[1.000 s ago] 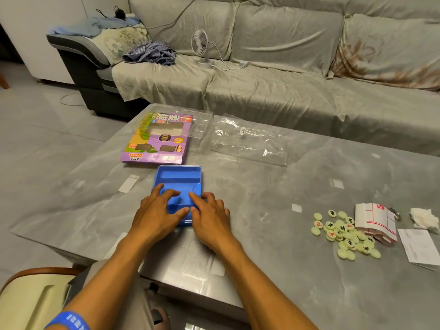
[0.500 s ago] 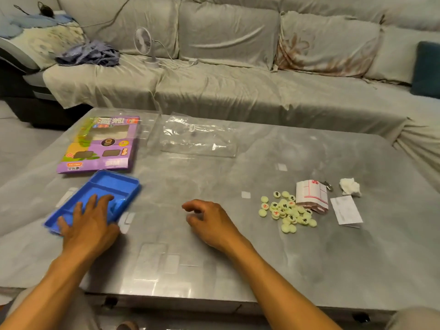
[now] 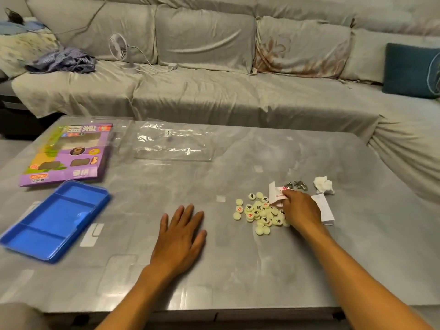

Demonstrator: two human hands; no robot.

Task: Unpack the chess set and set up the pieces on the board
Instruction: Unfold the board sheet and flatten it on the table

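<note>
Several pale round chess pieces with red and black characters lie in a heap on the grey table, right of centre. A folded paper board with red lines lies at the heap's far right edge. My right hand reaches onto that folded board, its fingers curled on the paper. My left hand lies flat on the table, fingers spread, left of the heap and holding nothing. The blue plastic tray sits near the table's left edge, apart from both hands.
A purple game box and a clear plastic sheet lie at the far left and middle. A crumpled tissue, small metal bits and a white slip sit right of the pieces. A sofa with a small fan stands behind.
My left hand has let go of the blue tray and moved right to the table's middle. My right hand has travelled right to the folded paper board.
</note>
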